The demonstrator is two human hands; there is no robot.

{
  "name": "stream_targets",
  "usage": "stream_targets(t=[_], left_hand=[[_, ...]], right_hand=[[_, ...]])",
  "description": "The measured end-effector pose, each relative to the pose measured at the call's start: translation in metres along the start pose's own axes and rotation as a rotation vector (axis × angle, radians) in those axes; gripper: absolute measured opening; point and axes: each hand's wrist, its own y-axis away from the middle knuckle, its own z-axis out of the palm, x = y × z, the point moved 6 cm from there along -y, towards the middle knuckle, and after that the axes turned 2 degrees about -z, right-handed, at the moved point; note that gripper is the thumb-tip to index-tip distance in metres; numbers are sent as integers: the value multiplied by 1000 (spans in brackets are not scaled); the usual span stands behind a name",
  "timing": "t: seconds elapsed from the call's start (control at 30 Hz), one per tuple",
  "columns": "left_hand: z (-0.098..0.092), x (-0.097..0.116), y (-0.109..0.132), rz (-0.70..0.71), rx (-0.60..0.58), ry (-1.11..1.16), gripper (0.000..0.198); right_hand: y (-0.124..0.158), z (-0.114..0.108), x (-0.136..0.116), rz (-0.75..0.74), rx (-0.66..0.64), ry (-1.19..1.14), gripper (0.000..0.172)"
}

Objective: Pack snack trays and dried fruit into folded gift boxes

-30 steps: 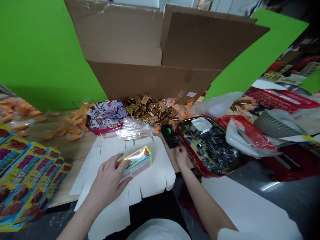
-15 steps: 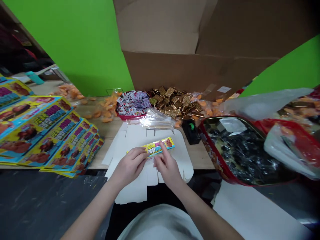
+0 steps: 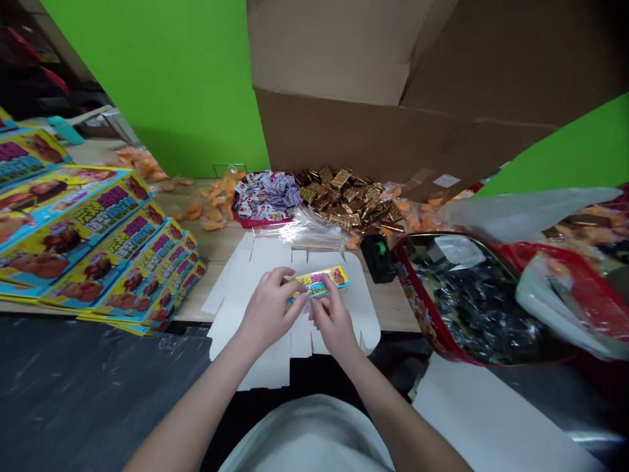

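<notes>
A small, slim printed carton (image 3: 320, 283) in yellow, pink and blue sits between my hands, over flat white cardboard blanks (image 3: 268, 257). My left hand (image 3: 270, 307) is closed round the carton's left end and hides it. From the front, my right hand (image 3: 337, 324) grips the carton's near side, with the index finger across its printed top and the thumb by the near edge. Whether anything small lies between the fingertips cannot be made out.
Larger yellow-and-blue boxes (image 3: 108, 223) are stacked at left. Behind lie white sachets (image 3: 268, 195), gold-wrapped packets (image 3: 351, 196), clear-wrapped sticks (image 3: 317, 229) and orange packets (image 3: 216, 204). A black tape dispenser (image 3: 378, 259) and a red-rimmed tin (image 3: 425, 314) of black-wrapped pieces stand right.
My left hand has shifted right and up along the carton, covering more of its left end. My right hand stays on the near side. The whole view has tilted slightly.
</notes>
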Motion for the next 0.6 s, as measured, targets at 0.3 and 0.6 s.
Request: stream_targets(t=[0.3,0.6], left_hand=[[10,-5,-4,-51,-23,-204,42],[-117,-20,15,-159,278,-162,51]], right_hand=[[56,-50,52,-80,87,190,65],[54,-59,91,-972,-195,1156,54]])
